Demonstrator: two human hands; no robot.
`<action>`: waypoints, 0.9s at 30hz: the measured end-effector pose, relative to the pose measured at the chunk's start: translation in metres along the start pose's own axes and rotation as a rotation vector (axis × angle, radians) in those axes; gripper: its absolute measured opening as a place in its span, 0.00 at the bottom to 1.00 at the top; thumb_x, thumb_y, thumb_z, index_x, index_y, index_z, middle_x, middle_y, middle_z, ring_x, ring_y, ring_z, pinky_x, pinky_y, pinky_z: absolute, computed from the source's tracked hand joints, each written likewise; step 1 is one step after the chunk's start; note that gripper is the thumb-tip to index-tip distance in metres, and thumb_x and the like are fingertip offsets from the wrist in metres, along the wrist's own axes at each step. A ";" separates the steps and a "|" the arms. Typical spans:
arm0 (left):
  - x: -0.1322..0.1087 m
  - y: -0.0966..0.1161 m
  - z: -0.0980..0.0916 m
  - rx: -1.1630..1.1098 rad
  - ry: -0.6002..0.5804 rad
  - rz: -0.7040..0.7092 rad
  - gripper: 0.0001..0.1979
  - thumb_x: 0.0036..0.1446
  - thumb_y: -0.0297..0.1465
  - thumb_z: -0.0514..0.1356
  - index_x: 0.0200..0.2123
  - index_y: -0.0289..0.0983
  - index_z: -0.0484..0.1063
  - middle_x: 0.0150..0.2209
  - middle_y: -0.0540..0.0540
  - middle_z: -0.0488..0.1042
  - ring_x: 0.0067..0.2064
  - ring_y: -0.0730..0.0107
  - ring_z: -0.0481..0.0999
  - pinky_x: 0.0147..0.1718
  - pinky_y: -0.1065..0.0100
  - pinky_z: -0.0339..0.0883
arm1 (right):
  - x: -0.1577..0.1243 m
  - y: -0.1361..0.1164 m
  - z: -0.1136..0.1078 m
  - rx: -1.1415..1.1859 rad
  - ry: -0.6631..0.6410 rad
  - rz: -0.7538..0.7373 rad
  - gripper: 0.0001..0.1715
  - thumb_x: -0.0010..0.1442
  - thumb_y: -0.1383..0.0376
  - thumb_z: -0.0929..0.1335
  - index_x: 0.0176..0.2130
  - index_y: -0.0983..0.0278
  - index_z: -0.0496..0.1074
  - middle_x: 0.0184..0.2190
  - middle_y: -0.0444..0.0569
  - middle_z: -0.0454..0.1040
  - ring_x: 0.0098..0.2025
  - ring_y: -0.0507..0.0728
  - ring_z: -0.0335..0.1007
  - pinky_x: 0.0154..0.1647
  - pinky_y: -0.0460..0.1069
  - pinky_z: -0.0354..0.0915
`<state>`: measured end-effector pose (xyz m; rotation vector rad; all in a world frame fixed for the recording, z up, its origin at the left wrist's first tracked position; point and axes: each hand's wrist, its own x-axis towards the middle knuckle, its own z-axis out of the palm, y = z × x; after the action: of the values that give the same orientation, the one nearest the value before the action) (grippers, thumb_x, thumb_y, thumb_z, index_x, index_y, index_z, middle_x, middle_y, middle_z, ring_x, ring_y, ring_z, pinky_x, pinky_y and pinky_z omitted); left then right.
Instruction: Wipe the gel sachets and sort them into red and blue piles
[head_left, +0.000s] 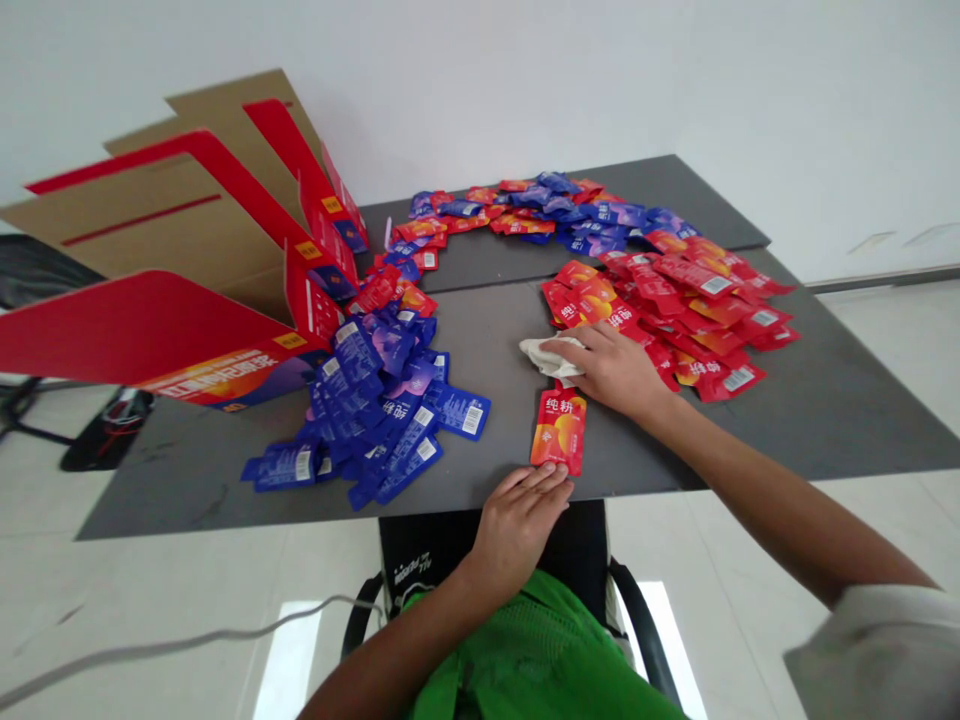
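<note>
A single red packet (559, 430) lies near the front edge of the dark grey table (825, 410). My left hand (521, 515) rests at the table's edge with its fingers stretched flat, the tips touching the packet's lower end. My right hand (611, 365) lies just beyond the packet, fingers pressed onto a crumpled white cloth (547, 355). A heap of red packets (675, 295) sits right of that hand, and a heap of blue packets (382, 400) lies to the left.
An open cardboard box (172, 260) with red flaps lies on its side at the left of the table. More red and blue packets (540, 210) curve along the far side. Below the table edge are a chair and a green garment (540, 640).
</note>
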<state>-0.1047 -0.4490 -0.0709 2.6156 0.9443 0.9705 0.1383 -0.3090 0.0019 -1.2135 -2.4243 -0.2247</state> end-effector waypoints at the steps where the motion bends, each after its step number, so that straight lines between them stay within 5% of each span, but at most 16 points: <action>1: 0.000 0.000 0.000 -0.003 0.002 0.000 0.12 0.75 0.29 0.60 0.57 0.36 0.78 0.58 0.44 0.83 0.61 0.63 0.82 0.61 0.59 0.76 | -0.003 -0.006 -0.008 0.009 0.044 0.009 0.24 0.71 0.65 0.69 0.64 0.61 0.73 0.57 0.57 0.78 0.55 0.66 0.73 0.55 0.58 0.71; 4: 0.002 0.002 -0.002 -0.006 0.015 0.004 0.11 0.75 0.28 0.60 0.57 0.36 0.78 0.57 0.44 0.83 0.60 0.63 0.82 0.61 0.59 0.76 | -0.023 -0.036 -0.027 0.116 0.087 -0.043 0.25 0.73 0.61 0.69 0.66 0.60 0.71 0.60 0.57 0.76 0.57 0.66 0.72 0.56 0.58 0.71; 9: 0.005 0.003 -0.006 0.000 -0.006 -0.017 0.09 0.74 0.27 0.61 0.52 0.35 0.80 0.49 0.44 0.87 0.51 0.64 0.86 0.58 0.59 0.77 | -0.061 -0.069 -0.020 0.303 -0.098 -0.156 0.22 0.73 0.64 0.68 0.64 0.58 0.73 0.57 0.53 0.78 0.56 0.62 0.74 0.56 0.54 0.72; 13: 0.003 0.002 -0.005 0.000 -0.021 0.001 0.12 0.75 0.27 0.60 0.57 0.35 0.78 0.58 0.43 0.83 0.61 0.64 0.81 0.62 0.59 0.75 | -0.053 -0.043 0.003 0.258 -0.092 -0.053 0.23 0.73 0.62 0.69 0.64 0.56 0.73 0.58 0.54 0.77 0.56 0.63 0.74 0.56 0.57 0.73; 18: 0.002 0.003 -0.004 0.027 -0.016 0.016 0.12 0.76 0.28 0.59 0.57 0.36 0.78 0.58 0.44 0.83 0.61 0.63 0.82 0.61 0.58 0.75 | -0.013 -0.002 0.009 0.087 -0.097 0.013 0.24 0.70 0.65 0.70 0.63 0.60 0.75 0.57 0.57 0.78 0.55 0.67 0.73 0.55 0.59 0.73; 22: 0.018 0.006 -0.018 -0.007 -0.021 -0.019 0.08 0.75 0.32 0.62 0.52 0.38 0.79 0.52 0.46 0.86 0.54 0.64 0.85 0.55 0.60 0.75 | -0.017 -0.001 -0.014 0.021 0.120 0.140 0.24 0.71 0.63 0.70 0.64 0.59 0.74 0.57 0.57 0.79 0.55 0.67 0.75 0.56 0.60 0.72; 27: 0.064 0.001 -0.034 0.078 -0.042 -0.197 0.10 0.76 0.36 0.59 0.50 0.41 0.79 0.41 0.47 0.84 0.43 0.62 0.82 0.48 0.56 0.71 | -0.073 -0.029 -0.036 0.144 0.430 0.319 0.25 0.69 0.61 0.74 0.63 0.55 0.75 0.55 0.53 0.80 0.55 0.66 0.78 0.58 0.60 0.72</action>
<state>-0.0888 -0.4105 -0.0111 2.5334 1.2254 0.8427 0.1651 -0.3912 0.0037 -1.3091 -1.8240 -0.1880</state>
